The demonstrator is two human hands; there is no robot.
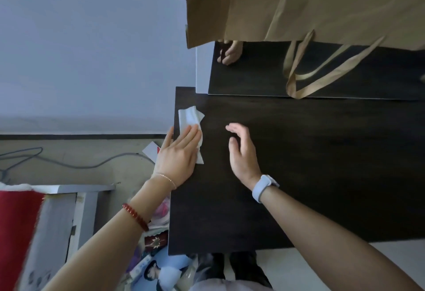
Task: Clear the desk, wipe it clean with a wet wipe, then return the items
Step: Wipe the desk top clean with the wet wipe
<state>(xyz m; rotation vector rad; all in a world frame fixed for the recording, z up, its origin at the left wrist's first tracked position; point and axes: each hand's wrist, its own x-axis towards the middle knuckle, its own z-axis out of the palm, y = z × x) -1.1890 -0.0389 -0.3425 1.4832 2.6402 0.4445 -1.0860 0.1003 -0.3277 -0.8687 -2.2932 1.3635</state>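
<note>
No brand or lettering is legible anywhere here. The dark wooden desk point(322, 164) spreads under both hands, bare across most of its top. Beyond the hands, a big brown paper bag point(299, 3) hangs over the far side, its 2 flat handles point(322, 70) drooping in front of a mirror point(368, 72) that leans at the desk's back edge. Left of the left hand, off the desk edge, a grey cable point(69, 164) trails on the floor, and near that forearm lie jumbled printed papers and packets point(156, 267). The left hand point(179, 155) lies flat with fingers spread, pressing a white wet wipe point(190, 118) onto the desk's far left corner. Just beside it, the right hand point(241, 150) hovers loose and half-curled, holding nothing, a pale watch point(264, 186) on its wrist.
</note>
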